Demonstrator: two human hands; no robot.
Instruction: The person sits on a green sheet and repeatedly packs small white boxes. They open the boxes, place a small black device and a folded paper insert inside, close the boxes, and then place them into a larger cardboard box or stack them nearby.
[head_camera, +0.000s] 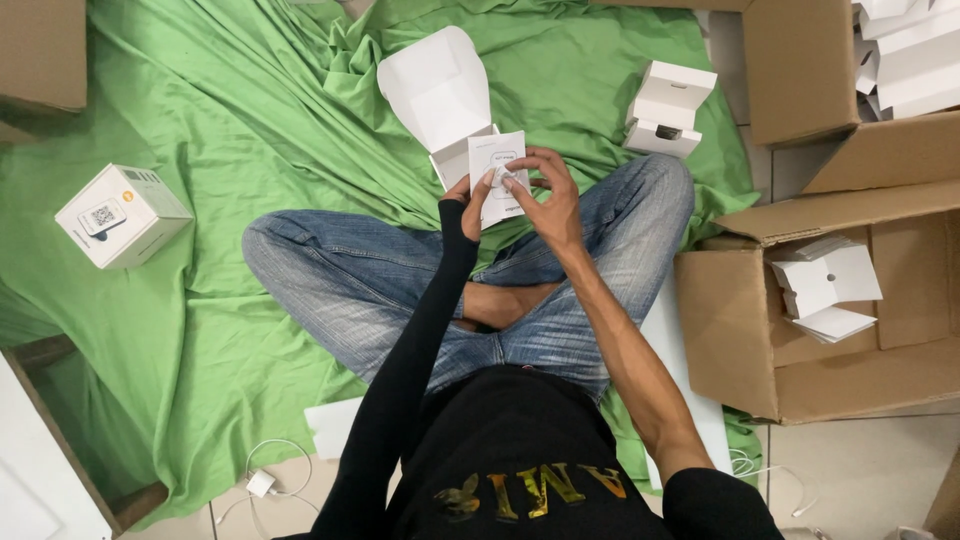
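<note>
I sit cross-legged in blue jeans on a green cloth (240, 110). My left hand (468, 203), in a black sleeve, and my right hand (545, 195) together hold a small white leaflet (497, 160) above my knees. The right thumb and fingers pinch its right edge; the left fingers grip its lower left edge. Just beyond the leaflet stands an open white box (440, 95) with its lid flap raised.
A closed white cube box (122, 215) lies at the left. Another open white box (668, 108) sits at the far right of the cloth. A brown carton (740, 330) with white inserts stands at right. A white charger and cable (262, 482) lie near my left hip.
</note>
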